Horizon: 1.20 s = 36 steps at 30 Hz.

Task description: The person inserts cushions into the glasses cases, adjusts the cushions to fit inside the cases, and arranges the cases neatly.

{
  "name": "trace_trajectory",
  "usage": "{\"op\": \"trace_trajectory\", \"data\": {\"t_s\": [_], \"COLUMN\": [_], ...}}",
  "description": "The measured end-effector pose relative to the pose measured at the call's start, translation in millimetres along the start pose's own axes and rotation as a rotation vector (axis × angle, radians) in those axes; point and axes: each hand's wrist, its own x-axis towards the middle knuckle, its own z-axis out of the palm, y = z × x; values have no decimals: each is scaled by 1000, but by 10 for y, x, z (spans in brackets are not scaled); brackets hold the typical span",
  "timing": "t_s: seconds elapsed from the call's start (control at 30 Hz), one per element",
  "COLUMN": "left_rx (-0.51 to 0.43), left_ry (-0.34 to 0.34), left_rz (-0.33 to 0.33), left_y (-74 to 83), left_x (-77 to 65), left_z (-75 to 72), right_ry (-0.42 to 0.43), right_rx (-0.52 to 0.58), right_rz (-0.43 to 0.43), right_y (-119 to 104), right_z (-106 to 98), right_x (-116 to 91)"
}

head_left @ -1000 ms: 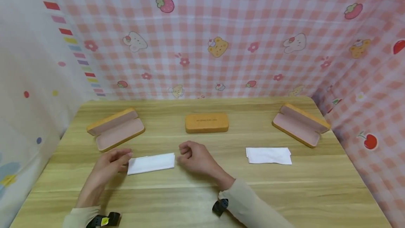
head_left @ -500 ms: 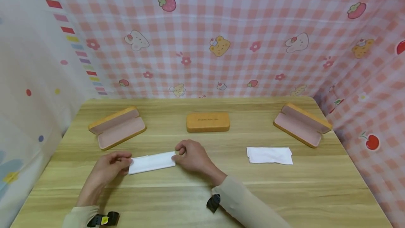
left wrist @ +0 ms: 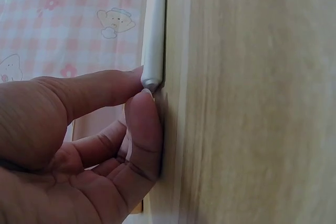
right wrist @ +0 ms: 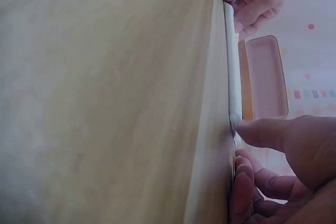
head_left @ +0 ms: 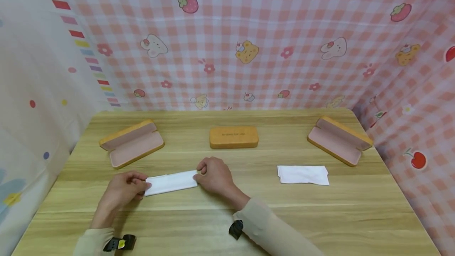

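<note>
A folded white cloth (head_left: 172,182) lies as a long flat strip on the table, slightly slanted. My left hand (head_left: 122,191) pinches its left end between thumb and fingers; the left wrist view shows the cloth (left wrist: 154,30) edge-on at the fingertips. At the opposite end, my right hand (head_left: 215,177) pinches the right corner, thumb (right wrist: 262,132) on top and the other fingers curled under it. Behind the left hand stands an open orange glasses case (head_left: 133,145) with pink lining. The undersides of the cloth's ends are hidden by the fingers.
A closed orange glasses case (head_left: 233,137) lies at the back middle of the wooden table (head_left: 355,208). Another open glasses case (head_left: 335,143) stands at the back right. In front of it lies a second folded white cloth (head_left: 303,175). Patterned curtains hang behind and at both sides.
My right hand has moved left from beside the cloth and taken hold of its right end. My left thumb has come onto the left end. The cloth lies almost where it was.
</note>
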Motion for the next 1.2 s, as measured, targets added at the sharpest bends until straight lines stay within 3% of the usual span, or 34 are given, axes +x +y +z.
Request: {"op": "trace_trajectory", "data": {"t_s": [0.43,0.73,1.0,1.1,1.2], "left_rx": [14,30,62,35,-50], "left_ry": [4,17,18,15,-6], "left_rz": [-7,-7,-7,8,25], "left_y": [25,26,40,38,36], "left_x": [-13,-32,-81,-88,-97], "left_z": [-3,25,7,14,24], "right_ry": [13,-18,-69,-85,-100], "right_rx": [-51,-76,93,147,223], "right_rz": [74,54,-3,-13,1], "right_y": [-94,-89,6,47,85], "right_z": [28,38,-47,-117,-154], "right_x": [15,20,25,50,71]}}
